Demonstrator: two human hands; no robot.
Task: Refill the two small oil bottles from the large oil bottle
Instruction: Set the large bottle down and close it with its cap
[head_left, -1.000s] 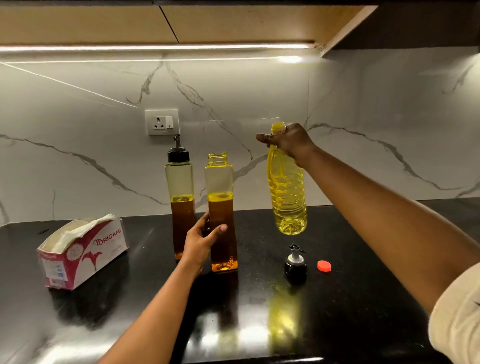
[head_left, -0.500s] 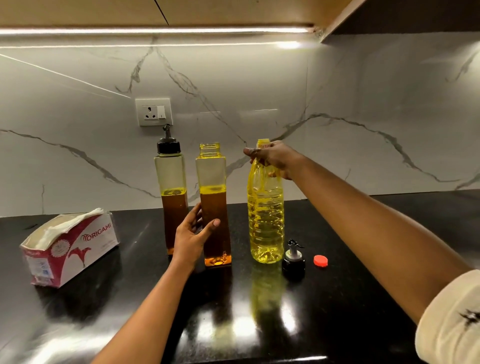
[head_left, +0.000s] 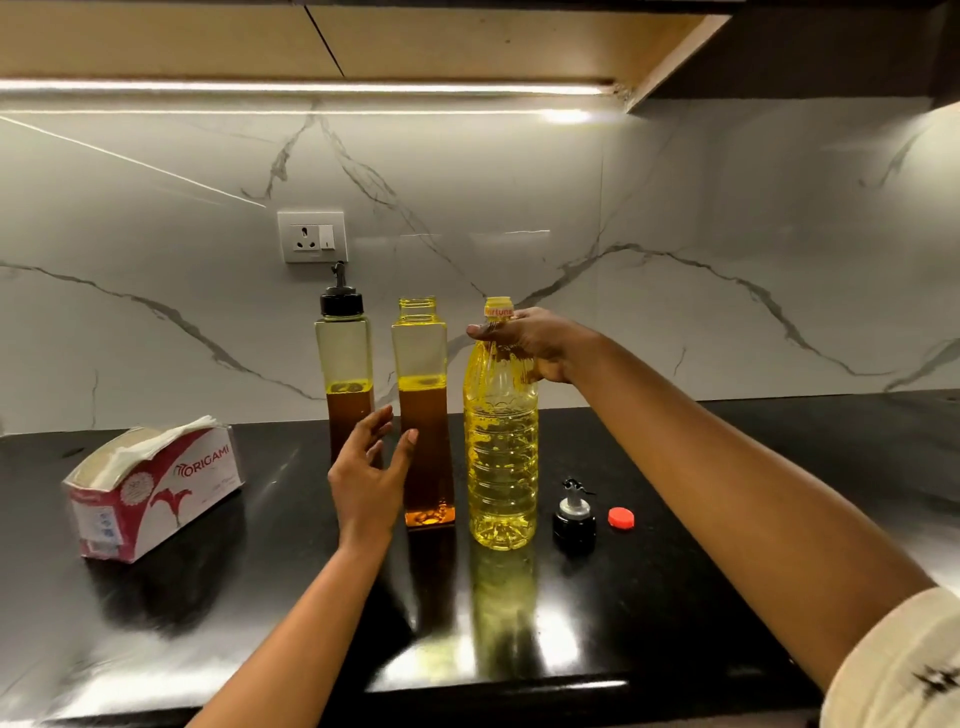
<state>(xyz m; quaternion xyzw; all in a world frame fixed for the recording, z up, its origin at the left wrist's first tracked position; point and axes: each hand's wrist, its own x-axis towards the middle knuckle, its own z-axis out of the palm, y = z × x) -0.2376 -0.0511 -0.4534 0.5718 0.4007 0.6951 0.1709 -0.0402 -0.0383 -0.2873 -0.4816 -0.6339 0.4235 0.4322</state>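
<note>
We see the right hand (head_left: 535, 345) gripping the large oil bottle (head_left: 502, 457), covering its shoulder. The open left hand (head_left: 369, 467) hides the lower part of the capped small bottle (head_left: 344, 374).

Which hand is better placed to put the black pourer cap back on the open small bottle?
Right: its hand is nearest the black pourer cap, though gripping the large bottle.

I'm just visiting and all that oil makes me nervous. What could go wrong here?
Both the open small bottle and the large bottle stand uncapped, with the spout cap and red cap lying on the counter. A nudge from the left hand, open beside the small one, could tip it. The right hand grips the large bottle only near its neck, so oily fingers might slip.
</note>
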